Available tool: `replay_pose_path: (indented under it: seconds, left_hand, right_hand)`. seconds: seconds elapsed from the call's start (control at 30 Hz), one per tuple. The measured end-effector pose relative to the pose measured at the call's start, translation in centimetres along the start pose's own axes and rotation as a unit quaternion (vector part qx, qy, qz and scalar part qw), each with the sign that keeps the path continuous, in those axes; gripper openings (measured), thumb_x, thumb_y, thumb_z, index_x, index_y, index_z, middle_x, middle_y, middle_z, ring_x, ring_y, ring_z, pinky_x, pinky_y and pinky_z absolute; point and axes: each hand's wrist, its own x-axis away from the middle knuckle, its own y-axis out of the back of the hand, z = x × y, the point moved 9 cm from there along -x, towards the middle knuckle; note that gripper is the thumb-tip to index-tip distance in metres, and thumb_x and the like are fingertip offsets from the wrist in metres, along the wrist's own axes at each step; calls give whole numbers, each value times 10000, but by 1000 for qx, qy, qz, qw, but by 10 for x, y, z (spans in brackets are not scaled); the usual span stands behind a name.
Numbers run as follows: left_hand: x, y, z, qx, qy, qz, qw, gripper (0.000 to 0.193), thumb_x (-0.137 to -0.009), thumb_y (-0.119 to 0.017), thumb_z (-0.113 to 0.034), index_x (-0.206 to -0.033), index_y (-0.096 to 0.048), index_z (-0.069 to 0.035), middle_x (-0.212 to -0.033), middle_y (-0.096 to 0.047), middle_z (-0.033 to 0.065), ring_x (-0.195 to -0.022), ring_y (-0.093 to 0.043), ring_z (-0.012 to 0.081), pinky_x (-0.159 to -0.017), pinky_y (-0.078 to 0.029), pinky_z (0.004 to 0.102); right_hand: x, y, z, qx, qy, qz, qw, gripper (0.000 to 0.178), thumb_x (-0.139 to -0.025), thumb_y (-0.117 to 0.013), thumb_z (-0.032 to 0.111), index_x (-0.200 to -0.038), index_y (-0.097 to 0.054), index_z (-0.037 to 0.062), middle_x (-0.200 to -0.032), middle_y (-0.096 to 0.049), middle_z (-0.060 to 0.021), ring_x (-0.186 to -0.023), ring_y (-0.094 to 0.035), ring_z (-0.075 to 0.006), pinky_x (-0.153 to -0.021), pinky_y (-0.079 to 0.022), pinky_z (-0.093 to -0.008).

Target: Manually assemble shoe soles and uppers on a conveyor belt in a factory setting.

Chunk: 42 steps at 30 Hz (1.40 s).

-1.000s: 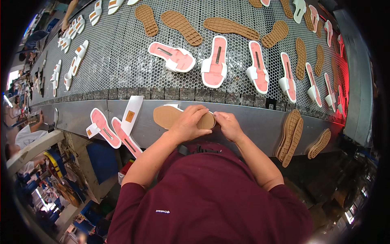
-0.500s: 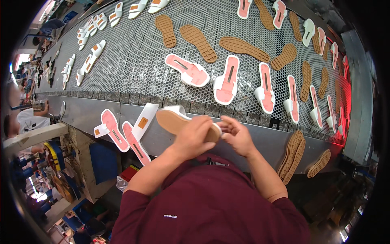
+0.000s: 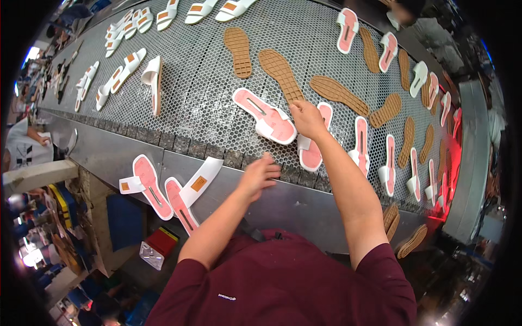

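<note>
Right hand (image 3: pixel 307 118) moved past near edge of grey honeycomb conveyor (image 3: pixel 190 89) to brown rubbery foot-shaped sole (image 3: pixel 279 70), grip unclear; left hand (image 3: pixel 258 178) spread, empty; likely pickup, needing firm pinch.

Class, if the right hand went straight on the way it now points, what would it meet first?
Probably the brown sole just ahead: the right hand overlaps its near end in view, though whether they already touch is unclear.
</note>
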Motion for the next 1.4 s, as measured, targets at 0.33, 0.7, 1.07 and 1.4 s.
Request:
replay_pose_path:
  seconds: [0.33, 0.7, 1.07, 1.4]
  left_hand:
    - [-12, -13, -41, 111, -104, 27, 988, 296, -1016, -470, -174, -1251, -533, -5, -1105, -649, 96, -921, -670, 206, -743, -547, 319]
    - [77, 0, -72, -48, -171, 172, 969, 283, -1019, -482, -123, -1242, -573, 26, -1114, -660, 78, -969, -640, 157, -866, -532, 337]
    - [109, 61, -87, -107, -240, -22, 964, 260, -1026, -530, -194, -1130, -650, 12, -1015, -667, 26, -908, -575, 57, -808, -468, 239]
    - [178, 188, -194, -151, -453, -237, 846, 390, -988, -616, -312, -1163, -641, 36, -1356, -586, 175, -1053, -590, 123, -917, -467, 299]
  right_hand:
    - [6, -45, 26, -288, -141, 163, 933, 276, -955, -609, 232, -1062, -717, 2, -862, -660, 1, -758, -558, -79, -711, -462, -262]
    - [67, -38, 86, -305, -67, 222, 924, 247, -952, -636, 215, -1008, -699, -17, -851, -673, 0, -701, -557, -40, -586, -442, -221]
    - [117, -56, 105, -375, -65, 269, 885, 266, -927, -677, 123, -1154, -658, -14, -984, -709, -38, -847, -649, -102, -771, -526, -261]
    - [-34, -30, 105, -120, 81, -2, 990, 784, -928, -628, 410, -1513, -272, 28, -1473, -401, -185, -1322, -440, -345, -1092, -363, -450]
